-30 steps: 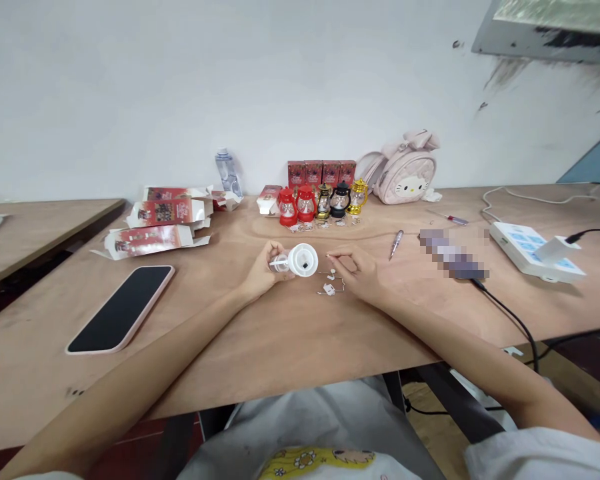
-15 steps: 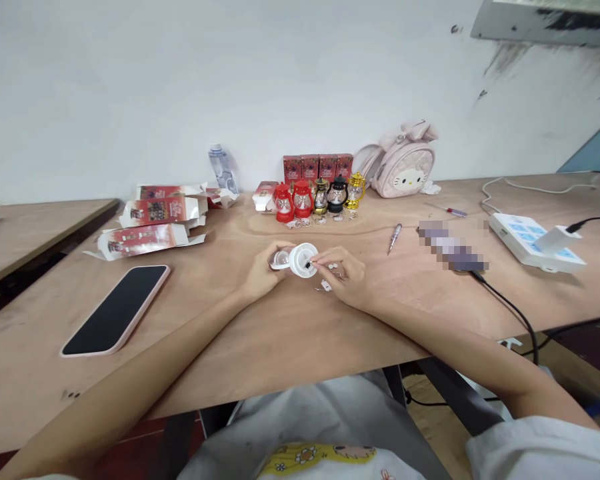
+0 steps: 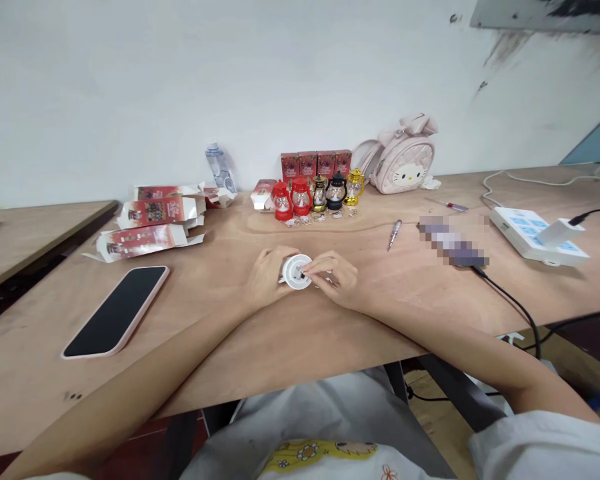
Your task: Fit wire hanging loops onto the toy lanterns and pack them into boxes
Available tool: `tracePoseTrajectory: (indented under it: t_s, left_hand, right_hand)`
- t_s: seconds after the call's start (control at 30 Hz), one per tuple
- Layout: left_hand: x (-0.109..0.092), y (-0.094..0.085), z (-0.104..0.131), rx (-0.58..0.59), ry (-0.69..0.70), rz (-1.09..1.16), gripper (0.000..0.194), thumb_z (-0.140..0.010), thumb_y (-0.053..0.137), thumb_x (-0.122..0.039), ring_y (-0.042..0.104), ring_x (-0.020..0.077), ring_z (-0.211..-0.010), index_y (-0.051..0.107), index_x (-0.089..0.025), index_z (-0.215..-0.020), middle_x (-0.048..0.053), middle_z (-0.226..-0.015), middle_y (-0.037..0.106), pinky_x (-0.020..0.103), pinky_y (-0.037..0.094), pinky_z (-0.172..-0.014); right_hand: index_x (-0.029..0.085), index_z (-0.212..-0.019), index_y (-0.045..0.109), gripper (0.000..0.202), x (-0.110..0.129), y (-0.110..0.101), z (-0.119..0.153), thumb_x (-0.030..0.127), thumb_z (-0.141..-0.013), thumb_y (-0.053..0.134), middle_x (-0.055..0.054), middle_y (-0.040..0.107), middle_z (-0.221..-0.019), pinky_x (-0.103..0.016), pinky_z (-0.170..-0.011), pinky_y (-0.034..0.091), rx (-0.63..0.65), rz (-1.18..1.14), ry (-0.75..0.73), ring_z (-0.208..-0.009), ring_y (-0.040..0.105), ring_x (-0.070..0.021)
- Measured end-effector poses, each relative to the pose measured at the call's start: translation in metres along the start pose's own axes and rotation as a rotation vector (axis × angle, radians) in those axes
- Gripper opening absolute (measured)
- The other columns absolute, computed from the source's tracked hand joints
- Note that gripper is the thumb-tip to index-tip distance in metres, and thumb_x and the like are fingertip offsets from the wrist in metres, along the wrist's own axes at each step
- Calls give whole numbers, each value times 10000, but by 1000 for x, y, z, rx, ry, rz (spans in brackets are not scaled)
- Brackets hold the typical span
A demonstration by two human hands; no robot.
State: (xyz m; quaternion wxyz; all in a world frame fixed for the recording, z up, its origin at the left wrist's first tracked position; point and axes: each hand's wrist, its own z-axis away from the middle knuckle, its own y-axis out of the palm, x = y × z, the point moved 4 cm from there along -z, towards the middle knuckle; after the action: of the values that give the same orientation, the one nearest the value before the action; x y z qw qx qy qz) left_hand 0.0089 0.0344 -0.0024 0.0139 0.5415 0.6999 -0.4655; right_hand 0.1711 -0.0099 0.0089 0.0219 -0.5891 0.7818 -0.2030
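Observation:
A white round lantern (image 3: 291,275) is held upended above the table, its hollow underside facing the camera. My left hand (image 3: 267,279) is wrapped round its left side. The fingertips of my right hand (image 3: 336,275) are pinched at the opening, on a small dark piece (image 3: 303,274). Small metal bits lie partly hidden behind my right hand. Beyond the hands stand two red lanterns (image 3: 301,197), a bronze one (image 3: 319,195), a black one (image 3: 337,192) and a gold one (image 3: 354,187), with small metal parts (image 3: 305,221) in front.
Red boxes (image 3: 307,165) stand by the wall near a pink bag (image 3: 405,163) and a bottle (image 3: 220,167). Opened boxes (image 3: 155,212) and a phone (image 3: 117,312) lie left. Rightward are screwdrivers (image 3: 395,235), a blurred device (image 3: 453,243) and a power strip (image 3: 535,237).
The white lantern has tilted so its underside faces up more squarely, hiding its clear part. Both hands have shifted slightly, the right one leftward with the piece.

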Motion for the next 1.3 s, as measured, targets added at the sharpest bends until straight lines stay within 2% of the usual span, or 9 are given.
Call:
tracePoseTrajectory:
  t_s: [0.1,0.2,0.4,0.63,1.07,1.17,1.3]
  left_hand:
    - [0,0,1,-32,36,-40,371,-729,688,-376,591,269,-1017,552,-215,-1035,88,-1070,637,393,424,-885]
    - [0,2,2,-9,64,-54,304,-762,661,-369,591,264,-1006,567,-215,-1007,87,-1050,640,384,433,-871]
    - [2,4,2,41,-6,-56,315,-755,661,-397,571,265,-1039,588,-225,-1009,94,-1098,632,386,396,-896]
    - [5,5,2,17,14,-75,320,-760,657,-401,564,277,-1030,593,-216,-1012,102,-1067,636,378,384,-869]
    - [-1,5,0,-8,126,-401,273,-823,592,-373,594,244,-999,544,-187,-1017,88,-1038,658,369,349,-821]
    - [-4,4,1,-26,159,-457,258,-839,572,-363,601,232,-984,530,-184,-1020,84,-1031,661,368,353,-823]
    - [-3,3,2,-64,128,-495,226,-841,567,-352,607,227,-972,528,-194,-998,81,-1029,670,376,345,-837]
  right_hand:
    - [233,-945,568,110,-3,3,2,152,-871,567,-34,712,-862,-310,-714,566,39,-6,36,-805,666,-153]
    - [229,-932,566,103,-3,4,3,151,-866,571,-33,708,-848,-307,-711,562,23,-21,29,-790,667,-152]
    - [228,-964,554,135,-1,1,2,131,-871,539,-34,691,-848,-284,-691,561,4,54,12,-800,678,-148]
    - [216,-994,531,199,3,-3,0,78,-851,547,-40,670,-842,-255,-664,560,-23,111,-23,-792,665,-140]
    - [218,-944,511,117,-3,-2,0,117,-887,498,-50,648,-876,-293,-709,555,47,76,85,-836,653,-146]
    - [220,-973,510,158,-3,-3,0,91,-886,484,-49,630,-873,-307,-716,550,22,87,50,-841,635,-153]
    - [229,-1009,494,188,-7,-3,0,83,-896,460,-51,592,-899,-320,-726,558,-9,71,82,-849,617,-154]
